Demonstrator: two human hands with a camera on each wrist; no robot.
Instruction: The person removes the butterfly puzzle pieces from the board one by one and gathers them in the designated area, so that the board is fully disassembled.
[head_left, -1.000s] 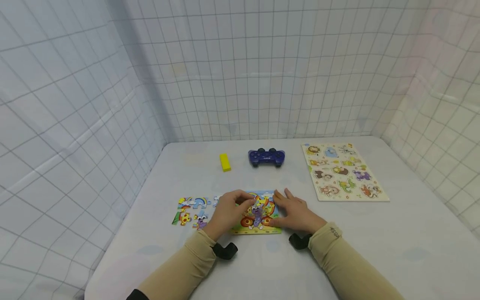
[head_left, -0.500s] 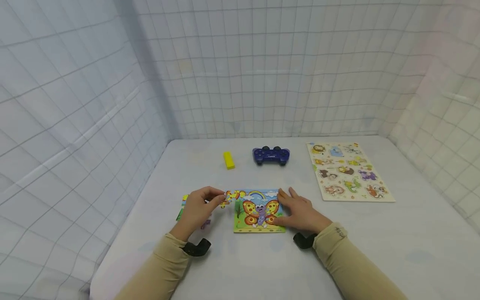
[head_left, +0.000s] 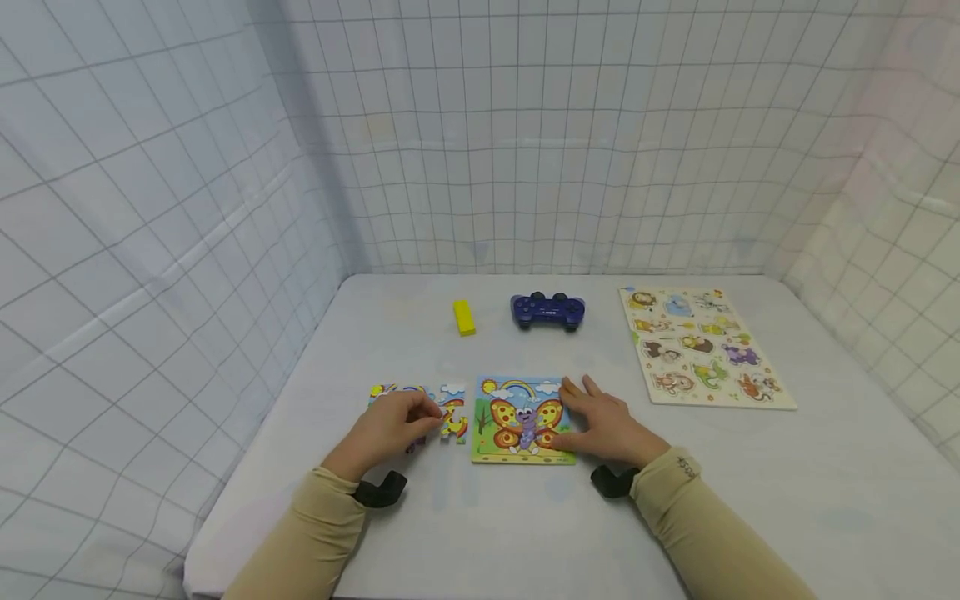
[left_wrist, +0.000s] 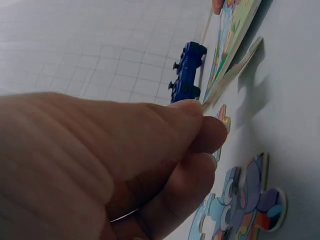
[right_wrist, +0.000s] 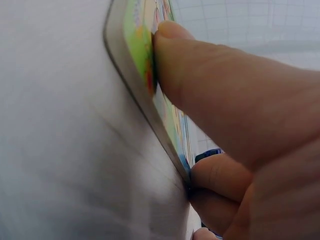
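My left hand [head_left: 384, 429] pinches a jigsaw piece [head_left: 455, 425] with a yellow and orange wing pattern between thumb and fingertips. In the left wrist view that piece [left_wrist: 235, 70] is seen nearly edge-on, tilted above the table. Other loose pieces [left_wrist: 245, 200] lie just under and beside this hand, partly hidden by it. Right of them is the square puzzle board [head_left: 495, 457] with a printed butterfly, sun and rainbow. My right hand [head_left: 603, 425] rests on the board's right side, thumb [right_wrist: 175, 55] on its face and fingers at its far right corner.
Farther back on the white table lie a yellow block [head_left: 464, 318] and a dark blue game controller [head_left: 548, 311]. A pale wooden animal puzzle board [head_left: 705, 350] lies at the right. Grid-patterned white cloth [head_left: 555, 167] hangs behind and on both sides.
My left hand has moved left from over the board to the loose pieces, carrying the wing piece and uncovering the butterfly picture. The right hand stays on the board. The head view shifted slightly.
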